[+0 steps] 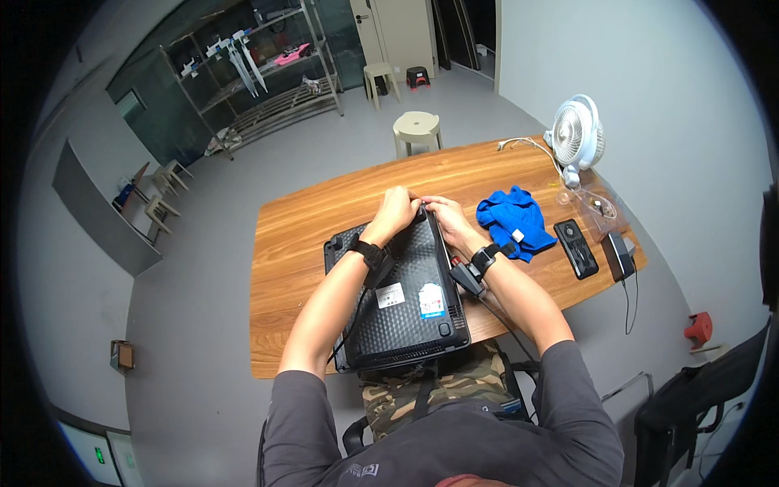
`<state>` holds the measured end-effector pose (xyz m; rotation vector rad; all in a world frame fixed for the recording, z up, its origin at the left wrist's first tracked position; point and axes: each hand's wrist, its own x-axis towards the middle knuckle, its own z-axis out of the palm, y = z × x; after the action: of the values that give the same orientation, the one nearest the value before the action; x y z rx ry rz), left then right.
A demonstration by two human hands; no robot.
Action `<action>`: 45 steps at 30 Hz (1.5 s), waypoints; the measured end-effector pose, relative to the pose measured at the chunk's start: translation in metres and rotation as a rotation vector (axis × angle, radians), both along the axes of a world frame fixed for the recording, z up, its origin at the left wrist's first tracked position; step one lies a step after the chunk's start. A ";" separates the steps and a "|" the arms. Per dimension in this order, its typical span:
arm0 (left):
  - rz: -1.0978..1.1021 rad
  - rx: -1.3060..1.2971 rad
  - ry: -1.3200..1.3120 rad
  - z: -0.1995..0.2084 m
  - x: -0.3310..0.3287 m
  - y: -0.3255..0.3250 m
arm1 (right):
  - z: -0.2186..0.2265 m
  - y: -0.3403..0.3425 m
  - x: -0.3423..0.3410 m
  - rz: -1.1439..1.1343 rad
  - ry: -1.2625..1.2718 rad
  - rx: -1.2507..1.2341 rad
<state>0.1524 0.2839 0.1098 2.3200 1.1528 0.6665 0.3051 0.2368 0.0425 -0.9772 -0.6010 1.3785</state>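
A black laptop lies bottom up on the near part of the wooden table, its patterned underside bearing two stickers and rubber feet. At its far right corner my two hands meet. My left hand is closed, resting over the far edge with its fingertips at the corner. From the right side, my right hand reaches the same corner, fingers pinched together. Whatever is between the fingertips is too small and too covered to make out. Each wrist wears a black strap with a small device and a cable.
Right of my hands lies a crumpled blue cloth, then a black phone-like device and a black box with a cable. A white fan stands at the table's far right corner. Beyond the table is a beige stool.
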 end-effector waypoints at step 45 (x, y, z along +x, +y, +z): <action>0.438 -0.087 -0.018 -0.097 -0.333 -0.134 | -0.023 0.001 -0.020 0.006 -0.450 0.015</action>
<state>-0.1806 0.1495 0.0131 1.9980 1.6666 0.7660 0.2855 0.2374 0.0190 -1.2854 -0.9471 1.1603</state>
